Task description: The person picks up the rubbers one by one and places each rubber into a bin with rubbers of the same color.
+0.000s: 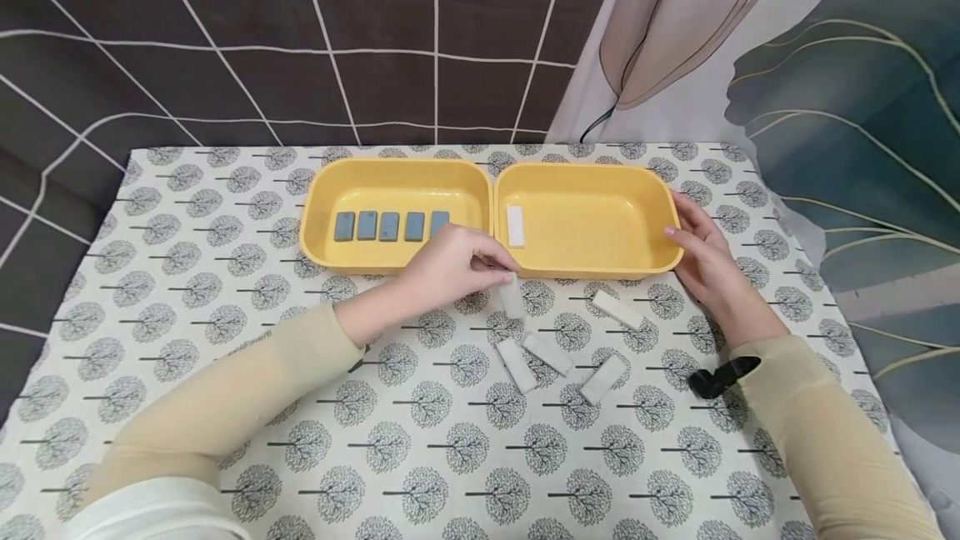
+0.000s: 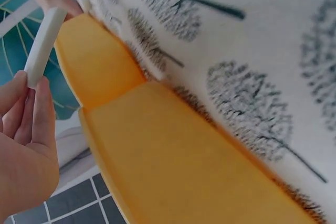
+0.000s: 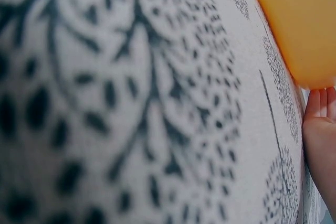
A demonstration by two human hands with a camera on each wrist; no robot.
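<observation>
Head: left hand [image 1: 459, 263] has thumb and fingers closed in a pinch on the top end of a white block [image 1: 512, 298], held just off the near left corner of the right yellow tray [image 1: 592, 272]. Right hand [image 1: 705, 261] grips that tray's right end, thumb at rim, fingers outside. One white piece [image 1: 515, 227] inside, near its left wall. Left yellow tray [image 1: 318, 252]: five blue-grey blocks [image 1: 388, 227] in a row, last partly behind left hand. Four loose white blocks [image 1: 603, 379] on the worktop [image 1: 375, 473], near side of right tray.

Left wrist: pinch confirmed, one end of block between fingertips; trays alongside.

Right wrist: fingers touch tray end; thumb out of view.
</observation>
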